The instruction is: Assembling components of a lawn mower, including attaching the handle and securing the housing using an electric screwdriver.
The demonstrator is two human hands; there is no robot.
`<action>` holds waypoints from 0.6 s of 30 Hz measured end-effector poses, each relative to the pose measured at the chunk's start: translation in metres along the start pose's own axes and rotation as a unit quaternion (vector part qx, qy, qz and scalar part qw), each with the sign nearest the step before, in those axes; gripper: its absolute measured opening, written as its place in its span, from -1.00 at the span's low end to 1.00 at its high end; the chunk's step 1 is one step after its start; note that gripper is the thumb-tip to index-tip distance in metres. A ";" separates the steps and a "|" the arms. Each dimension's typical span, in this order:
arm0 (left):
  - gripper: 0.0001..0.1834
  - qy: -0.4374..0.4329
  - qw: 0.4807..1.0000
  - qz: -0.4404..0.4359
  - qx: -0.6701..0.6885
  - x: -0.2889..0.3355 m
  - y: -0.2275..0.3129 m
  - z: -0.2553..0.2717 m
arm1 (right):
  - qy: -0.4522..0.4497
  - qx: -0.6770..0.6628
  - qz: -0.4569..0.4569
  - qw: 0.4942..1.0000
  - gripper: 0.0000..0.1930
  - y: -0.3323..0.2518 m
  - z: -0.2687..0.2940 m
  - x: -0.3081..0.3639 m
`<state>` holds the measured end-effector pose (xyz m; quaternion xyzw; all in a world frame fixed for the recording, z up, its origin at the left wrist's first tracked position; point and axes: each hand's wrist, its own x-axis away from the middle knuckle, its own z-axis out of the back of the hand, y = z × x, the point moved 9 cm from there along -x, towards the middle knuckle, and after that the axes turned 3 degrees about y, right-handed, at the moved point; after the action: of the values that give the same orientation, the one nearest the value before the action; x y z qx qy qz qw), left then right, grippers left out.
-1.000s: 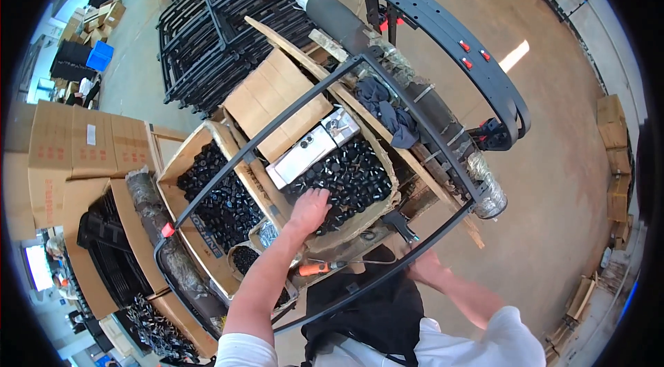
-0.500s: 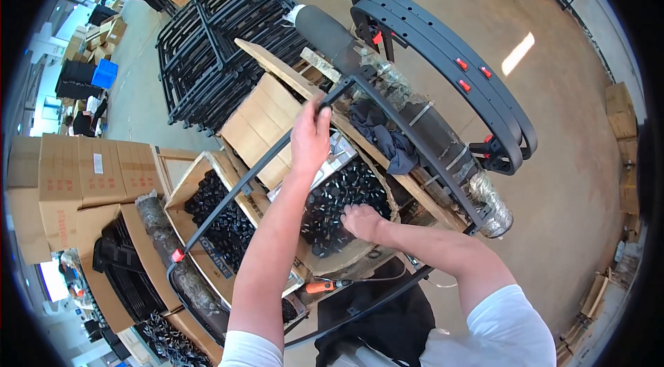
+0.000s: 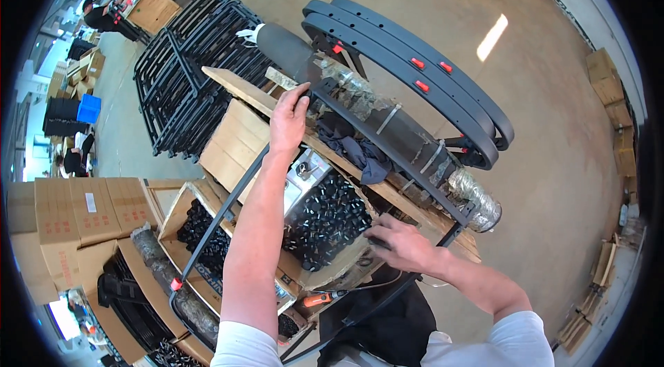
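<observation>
"How are the hands placed?"
"The right hand (image 3: 401, 242) is blurred by the rim of a bin (image 3: 344, 258) of black caps (image 3: 328, 218); I can't tell whether it grasps anything. The left hand (image 3: 289, 118) is wrapped round the black frame (image 3: 415, 174), near a corner. That frame lies over wrapped rolls (image 3: 409, 140)."
"Any writing?"
"Blue lettering on the neighbouring bin (image 3: 209, 280); farther off, red print and a white label (image 3: 90, 202) on stacked cartons (image 3: 69, 209)."
"And the room?"
"Smooth tan floor (image 3: 546, 132) with a bright patch, piled frames (image 3: 194, 70), a blue crate (image 3: 88, 109)."

A light patch (image 3: 492, 38) brightens the tan floor (image 3: 546, 139).
</observation>
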<state>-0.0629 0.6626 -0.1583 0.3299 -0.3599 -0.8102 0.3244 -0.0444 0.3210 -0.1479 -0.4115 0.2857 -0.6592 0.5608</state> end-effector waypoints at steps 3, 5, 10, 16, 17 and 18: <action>-0.66 -0.026 0.999 -0.009 0.024 -0.001 0.002 -0.004 | 0.049 0.007 -0.039 0.998 -0.62 0.005 0.027 0.024; -0.64 -0.058 0.998 0.000 0.039 -0.001 -0.002 -0.008 | 0.072 0.018 -0.042 0.996 -0.62 0.005 0.038 0.038; -0.72 -0.014 1.000 0.023 0.015 -0.001 -0.009 -0.008 | 0.146 0.017 -0.139 0.979 -0.66 0.016 0.065 0.078; -0.55 -0.023 0.974 0.085 0.210 -0.003 -0.043 -0.011 | 0.260 0.093 -0.211 0.938 -0.64 0.038 0.096 0.128; -0.56 -0.017 0.969 0.082 0.234 -0.003 -0.052 -0.005 | 0.257 0.098 -0.211 0.938 -0.64 0.043 0.093 0.130; -0.60 -0.030 0.972 0.075 0.219 -0.003 -0.044 -0.013 | 0.276 0.119 -0.207 0.931 -0.64 0.047 0.099 0.141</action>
<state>-0.0641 0.6838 -0.1992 0.3406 -0.5619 -0.6946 0.2930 0.0599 0.1827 -0.1064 -0.1934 0.2572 -0.8775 0.3555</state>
